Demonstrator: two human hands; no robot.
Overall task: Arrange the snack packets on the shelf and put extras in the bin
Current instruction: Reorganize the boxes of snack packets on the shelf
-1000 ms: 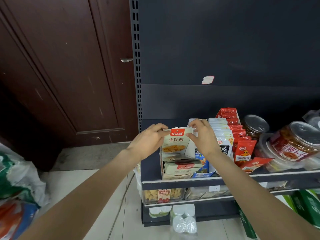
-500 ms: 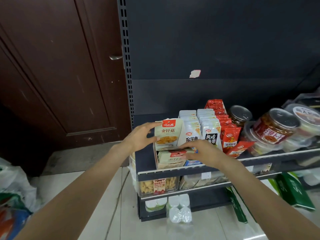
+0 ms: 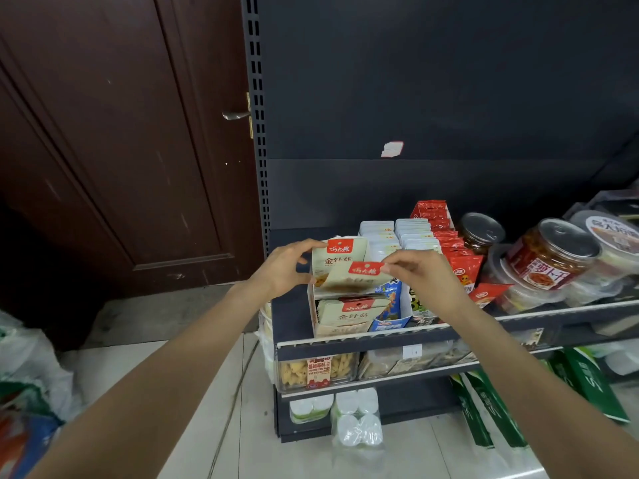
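Note:
A cream snack packet [image 3: 349, 276] with a red label hangs tilted over an open display box [image 3: 316, 326] at the left end of the shelf [image 3: 484, 324]. My right hand [image 3: 420, 274] pinches its top right corner. Behind it an upright packet of the same kind [image 3: 340, 252] stands in the box, and my left hand [image 3: 287, 267] grips its left edge. More of these packets [image 3: 351, 312] lie stacked flat in the front of the box. White packets [image 3: 397, 233] and red packets [image 3: 453, 250] stand in rows to the right.
Jars [image 3: 553, 257] with red labels crowd the shelf's right side. A lower shelf holds a clear tub of snacks [image 3: 316, 371]. White rolls [image 3: 356, 420] and green boxes [image 3: 584, 385] sit on the floor. Plastic bags [image 3: 24, 392] lie at the left, by a brown door [image 3: 114, 133].
My right hand went down to the flat packets in the box front, then came up holding one packet by its corner. My left hand stayed on the upright packet.

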